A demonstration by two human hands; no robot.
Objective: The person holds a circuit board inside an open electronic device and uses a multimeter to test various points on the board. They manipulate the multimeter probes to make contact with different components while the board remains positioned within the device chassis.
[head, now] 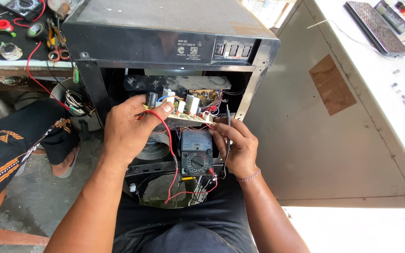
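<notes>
**Circuit board held at open cabinet, probe applied**

Left hand (126,129): fingers clenched on the left end of the circuit board (183,110), a red lead (168,140) pinned under the thumb; board sits level in the open black cabinet (165,33); right hand (235,147): fingers grasping a black probe (228,122) upright at the board's right end; analogue multimeter (196,152) lies just below the board, between both hands.
</notes>
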